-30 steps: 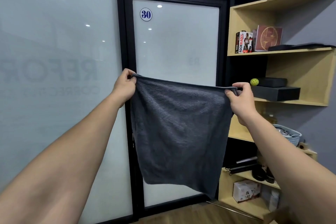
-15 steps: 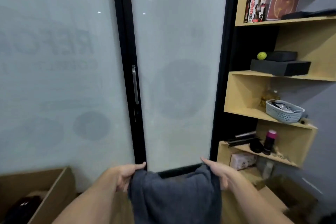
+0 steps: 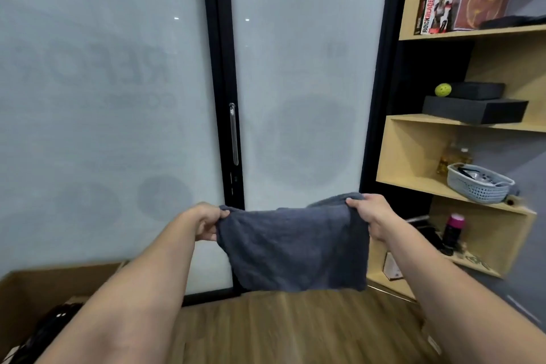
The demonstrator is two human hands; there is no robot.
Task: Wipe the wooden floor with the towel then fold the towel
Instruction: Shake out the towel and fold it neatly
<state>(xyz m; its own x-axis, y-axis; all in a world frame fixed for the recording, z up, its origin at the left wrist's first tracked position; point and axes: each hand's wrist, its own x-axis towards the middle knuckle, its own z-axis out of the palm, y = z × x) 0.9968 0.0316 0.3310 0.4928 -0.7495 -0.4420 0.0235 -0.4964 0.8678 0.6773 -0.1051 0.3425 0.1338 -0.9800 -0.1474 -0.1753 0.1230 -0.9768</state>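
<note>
Since half a second ago, both hands have risen with the towel (image 3: 295,248), so more of the cloth hangs in view and the wooden floor (image 3: 295,328) now shows beneath it. Both forearms extend forward and converge slightly toward the glass door (image 3: 301,97). Left hand (image 3: 204,221): fingers curled, thumb and fingertips pinched on the towel's upper left corner. Right hand (image 3: 372,216): fingers closed over the upper right corner, where the fabric bunches into a raised fold. Towel: dark grey, soft napped terry texture, roughly rectangular, top edge sagging between the hands, lower edge hanging free in front of the door's bottom frame and clear of the floor. Floor: brown planks with lengthwise grain, blurred by camera motion. Door: frosted glass in a black frame, with a slim vertical metal handle (image 3: 233,133). Right of the door stand light wooden shelves (image 3: 413,183).
</note>
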